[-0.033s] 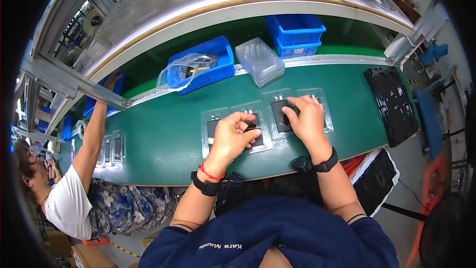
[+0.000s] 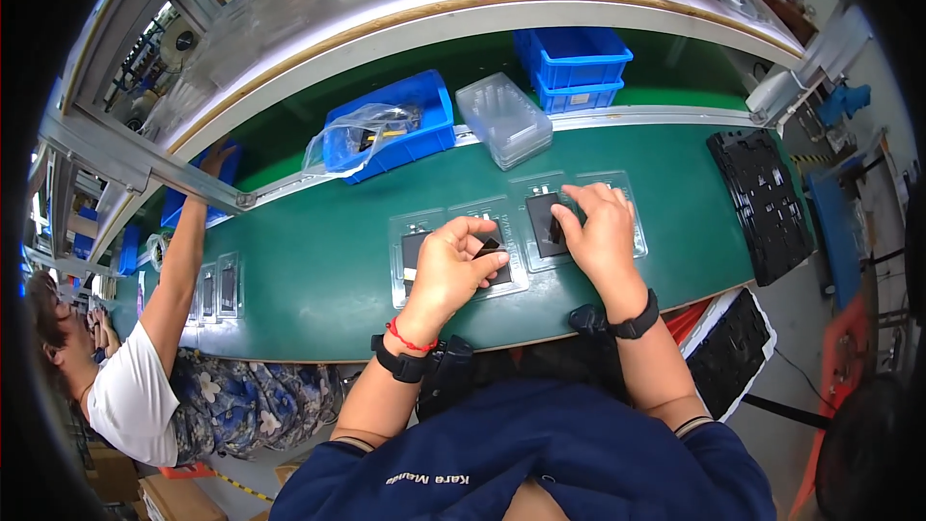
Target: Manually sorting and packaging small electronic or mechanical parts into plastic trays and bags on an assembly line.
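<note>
Between the thumb and fingers of my left hand is a small black piece, raised above a clear plastic tray that holds a dark flat panel. Another clear tray with a dark panel is partly hidden behind the same hand. My right hand hovers at the right edge of a black rectangular panel in a third tray. Its thumb and forefinger are apart, with a gap between them; whether the thumb touches the panel cannot be made out. A further clear tray lies partly under this hand.
Behind the trays stand a blue bin with a plastic bag, stacked clear trays and stacked blue bins. A black moulded tray lies at the table's right end. At the left, a co-worker's arm reaches toward another blue bin.
</note>
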### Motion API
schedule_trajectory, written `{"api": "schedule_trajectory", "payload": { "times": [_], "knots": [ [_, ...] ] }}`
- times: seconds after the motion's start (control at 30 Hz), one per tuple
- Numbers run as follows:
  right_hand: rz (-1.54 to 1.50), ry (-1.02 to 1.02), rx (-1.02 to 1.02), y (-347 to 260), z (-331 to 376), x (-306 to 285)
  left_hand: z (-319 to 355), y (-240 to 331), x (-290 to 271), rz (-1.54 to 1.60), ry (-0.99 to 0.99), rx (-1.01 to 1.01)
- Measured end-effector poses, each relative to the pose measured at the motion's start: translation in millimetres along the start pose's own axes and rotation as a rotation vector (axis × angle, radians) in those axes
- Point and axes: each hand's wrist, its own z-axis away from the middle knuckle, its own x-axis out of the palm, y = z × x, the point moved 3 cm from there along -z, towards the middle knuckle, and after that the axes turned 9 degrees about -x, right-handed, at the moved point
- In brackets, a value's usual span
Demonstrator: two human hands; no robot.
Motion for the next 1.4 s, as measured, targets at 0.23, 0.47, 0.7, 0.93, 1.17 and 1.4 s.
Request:
{"api": "schedule_trajectory", "payload": {
  "times": [0.23, 0.47, 0.7, 0.93, 1.17, 1.4],
  "knots": [
    [-0.826, -0.385, 0.194, -36, 13, -15, 12, -3, 36, -0.045, -0.073, 0.225],
    [-0.242, -0.251, 0.425, 65, 8, -40, 32, -4, 22, -0.854, 0.365, 0.684],
    [0.038, -0.450, 0.126, 44, 13, -47, 44, -30, 10, -1.081, 0.555, 0.303],
    [0.128, -0.826, -0.036, 8, 8, -25, 45, -49, -23, -1.029, 0.546, 0.229],
    [-0.055, -0.962, -0.217, -72, 1, 38, 66, -69, -136, -0.962, 0.582, 0.148],
    [-0.301, -0.972, -0.260, -149, -19, 101, 83, -84, -253, -0.855, 0.623, 0.079]
  ]
}}
